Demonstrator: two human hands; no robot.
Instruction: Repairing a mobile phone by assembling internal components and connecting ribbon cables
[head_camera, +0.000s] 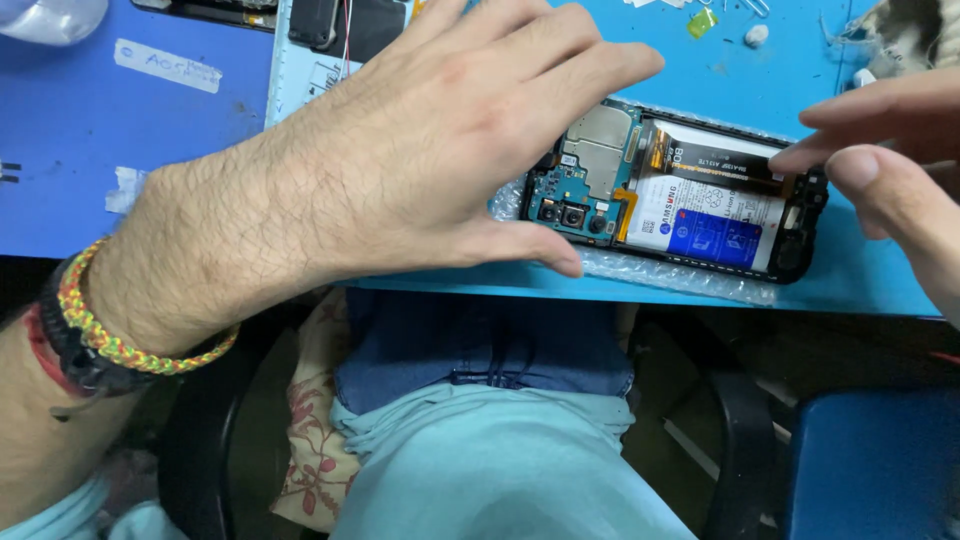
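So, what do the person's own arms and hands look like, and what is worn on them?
Both hands are bare, no gloves. The left hand has a hairy forearm; its wrist carries a braided multicoloured cord bracelet beside a black band. The right hand shows no rings.

The desk (80, 130) is deep blue on the left, with a lighter turquoise mat (780, 90) over the rest, and on the mat the opened phone (680, 195) shows a black frame, a teal-blue circuit board (570, 195) with dull silver-grey shields, and a battery (705, 205) in black, white and royal blue (an orange strip runs along its edge). The bracelet (110, 335) is woven in a red, yellow and green fleck beside a black band. The trousers (490, 345) are dark blue, the shirt (500, 460) pale aqua, and the cloth (315, 440) beside them cream with a red floral print.
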